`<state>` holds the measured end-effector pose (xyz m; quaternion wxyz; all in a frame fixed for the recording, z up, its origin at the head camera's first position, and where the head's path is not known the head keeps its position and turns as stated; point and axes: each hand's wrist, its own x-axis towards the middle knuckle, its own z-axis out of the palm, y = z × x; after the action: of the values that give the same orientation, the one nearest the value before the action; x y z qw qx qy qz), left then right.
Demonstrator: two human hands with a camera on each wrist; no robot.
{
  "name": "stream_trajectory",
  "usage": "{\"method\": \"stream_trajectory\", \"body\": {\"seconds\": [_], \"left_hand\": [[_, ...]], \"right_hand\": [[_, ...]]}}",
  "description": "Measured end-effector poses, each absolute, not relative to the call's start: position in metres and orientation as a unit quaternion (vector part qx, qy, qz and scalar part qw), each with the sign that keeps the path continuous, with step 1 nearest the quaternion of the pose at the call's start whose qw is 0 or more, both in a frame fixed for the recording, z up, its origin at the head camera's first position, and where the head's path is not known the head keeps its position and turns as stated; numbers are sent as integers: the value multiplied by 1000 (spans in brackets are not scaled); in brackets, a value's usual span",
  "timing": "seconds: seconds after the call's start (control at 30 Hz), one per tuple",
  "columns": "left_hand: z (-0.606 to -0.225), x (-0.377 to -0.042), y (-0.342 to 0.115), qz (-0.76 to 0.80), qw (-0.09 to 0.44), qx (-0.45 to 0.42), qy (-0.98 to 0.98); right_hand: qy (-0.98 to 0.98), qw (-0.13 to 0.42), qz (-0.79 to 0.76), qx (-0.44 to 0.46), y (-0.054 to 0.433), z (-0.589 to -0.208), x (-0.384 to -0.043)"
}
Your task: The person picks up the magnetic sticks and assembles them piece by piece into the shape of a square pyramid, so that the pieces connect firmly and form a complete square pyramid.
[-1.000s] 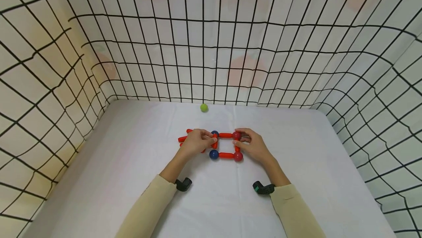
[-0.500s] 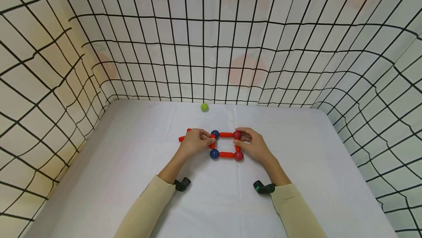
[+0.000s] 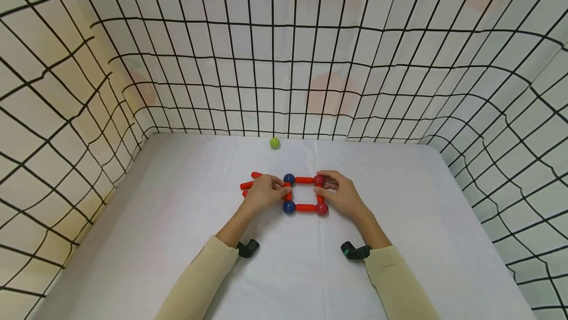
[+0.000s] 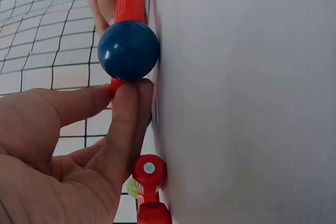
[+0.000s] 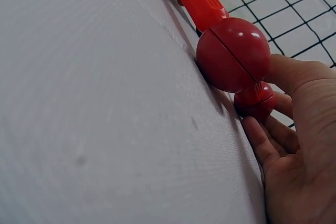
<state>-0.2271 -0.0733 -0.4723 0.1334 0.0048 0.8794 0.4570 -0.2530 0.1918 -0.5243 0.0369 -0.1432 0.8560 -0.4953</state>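
Note:
Red rods and balls form a square in the head view, with blue balls [image 3: 289, 179] at its left corners and red balls [image 3: 321, 208] at its right ones. The left rod [image 3: 288, 193] is pinched between thumb and fingertips of my left hand [image 3: 265, 192] and lines up between both blue balls. My right hand [image 3: 341, 194] grips the right rod [image 3: 320, 197], its fingers by the far red ball. In the left wrist view, the near blue ball [image 4: 128, 51] covers most of the pinched rod. The near red ball [image 5: 233, 55] largely hides the right rod in the right wrist view.
Several loose red rods [image 3: 246, 186] lie left of the square, partly behind the left hand. A small green ball [image 3: 274, 143] rests near the table's back edge. Black wire mesh [image 3: 293, 68] rises along the back and sides of the white-covered table [image 3: 284, 270].
The left hand has shifted the left rod from a skewed position, first over and then slightly left of the gap, into line between the blue balls. The right hand has barely moved.

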Motion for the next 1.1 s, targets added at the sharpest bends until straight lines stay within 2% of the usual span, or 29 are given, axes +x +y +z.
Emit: {"method": "stream_trajectory", "body": {"seconds": [0.43, 0.77, 1.1], "left_hand": [[-475, -228, -70, 431, 107, 20, 896], [-476, -227, -76, 442, 100, 16, 891], [-472, -226, -118, 464, 45, 45, 883]], "right_hand": [[858, 58, -493, -137, 191, -522, -252], [863, 126, -426, -239, 197, -510, -245], [867, 125, -423, -231, 201, -512, -241]]}}
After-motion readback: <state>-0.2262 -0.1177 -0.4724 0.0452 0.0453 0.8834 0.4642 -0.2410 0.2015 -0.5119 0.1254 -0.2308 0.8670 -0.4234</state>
